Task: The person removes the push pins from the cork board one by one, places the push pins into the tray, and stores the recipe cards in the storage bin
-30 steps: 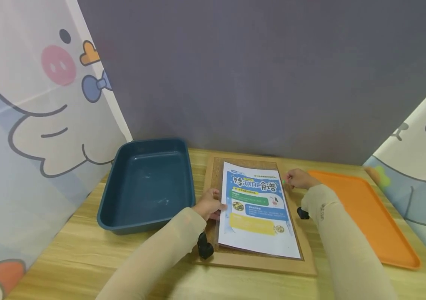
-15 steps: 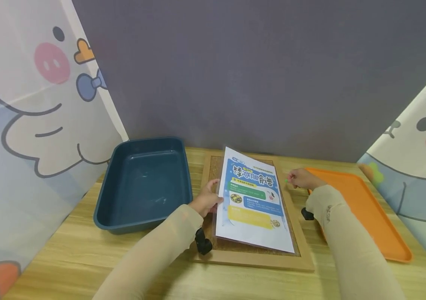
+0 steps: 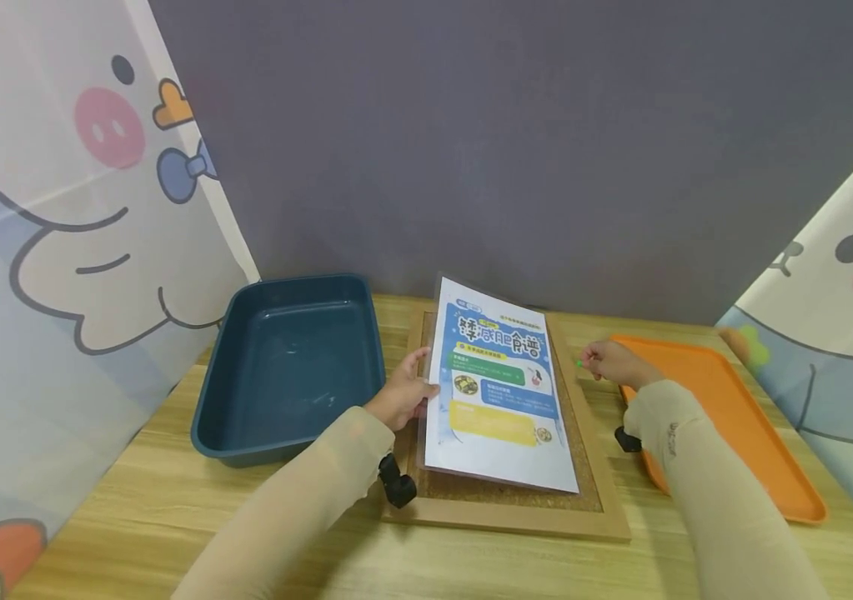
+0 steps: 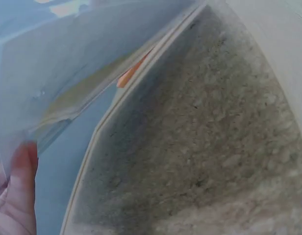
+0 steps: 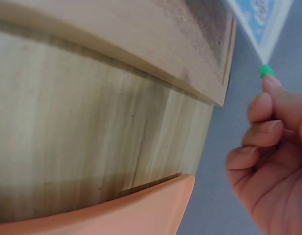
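My left hand (image 3: 402,390) pinches the left edge of a laminated poster (image 3: 497,392) printed in blue, green and yellow. The poster is raised and tilted over a wood-framed corkboard (image 3: 509,518); in the left wrist view bare cork (image 4: 210,122) shows beneath its lifted sheet. To the right of the board, my right hand (image 3: 617,362) is in the air by the near corner of the orange tray. Its thumb and forefinger pinch a small green pushpin (image 5: 265,71), with the other fingers curled. The pin's point is hidden in the right wrist view.
A deep dark-blue bin (image 3: 287,454) stands left of the corkboard. The orange tray (image 3: 741,417) lies to the right, partly under my right forearm. A grey partition (image 3: 471,150) rises behind the wooden table (image 3: 321,533), with cartoon-printed panels (image 3: 96,250) on both sides.
The poster has risen off the corkboard, its far edge lifting and the sheet shifting left with my left hand. My right hand has drawn a little right, away from the board, with the green pushpin.
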The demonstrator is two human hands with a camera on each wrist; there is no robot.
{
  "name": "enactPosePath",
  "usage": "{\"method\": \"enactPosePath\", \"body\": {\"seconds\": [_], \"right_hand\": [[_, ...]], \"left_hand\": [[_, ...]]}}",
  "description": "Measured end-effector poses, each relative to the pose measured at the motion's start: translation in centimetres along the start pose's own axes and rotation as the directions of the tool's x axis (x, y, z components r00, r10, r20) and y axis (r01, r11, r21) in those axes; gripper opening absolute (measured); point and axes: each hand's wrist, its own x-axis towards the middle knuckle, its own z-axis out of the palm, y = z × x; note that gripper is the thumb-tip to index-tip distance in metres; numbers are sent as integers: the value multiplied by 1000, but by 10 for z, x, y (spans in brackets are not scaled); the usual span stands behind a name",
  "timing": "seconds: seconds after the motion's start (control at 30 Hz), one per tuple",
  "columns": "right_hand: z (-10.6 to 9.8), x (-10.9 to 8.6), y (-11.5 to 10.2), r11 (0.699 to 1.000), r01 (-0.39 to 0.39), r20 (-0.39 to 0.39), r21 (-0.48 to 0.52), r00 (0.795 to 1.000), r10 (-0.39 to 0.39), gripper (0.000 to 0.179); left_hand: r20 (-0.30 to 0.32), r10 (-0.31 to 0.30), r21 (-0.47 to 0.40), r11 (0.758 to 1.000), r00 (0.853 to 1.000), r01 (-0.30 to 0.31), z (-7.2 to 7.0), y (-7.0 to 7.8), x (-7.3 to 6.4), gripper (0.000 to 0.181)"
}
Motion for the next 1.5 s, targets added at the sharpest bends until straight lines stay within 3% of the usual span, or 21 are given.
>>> {"method": "enactPosePath", "body": {"seconds": [0.27, 0.5, 0.77, 1.13, 1.5], "right_hand": [[8, -9, 0, 994, 91, -158, -64, 982, -100, 12], [9, -19, 4, 986, 154, -179, -67, 970, -164, 13], [7, -51, 28, 997, 72, -179, -21, 981, -75, 16], [1, -99, 56, 999, -36, -197, 14, 980, 38, 13], [-1, -155, 84, 998, -62, -256, -4, 965, 59, 13]], "left_hand": [[-70, 16, -24, 1000, 997, -18, -13, 11, -6, 70], [-49, 56, -82, 995, 997, -60, -29, 14, -12, 69], [-15, 59, -66, 996, 998, -60, -33, 15, -13, 68], [35, 88, -61, 994, 996, -86, -41, 13, -13, 69], [51, 78, -8, 997, 996, -78, -47, 11, -10, 72]]}}
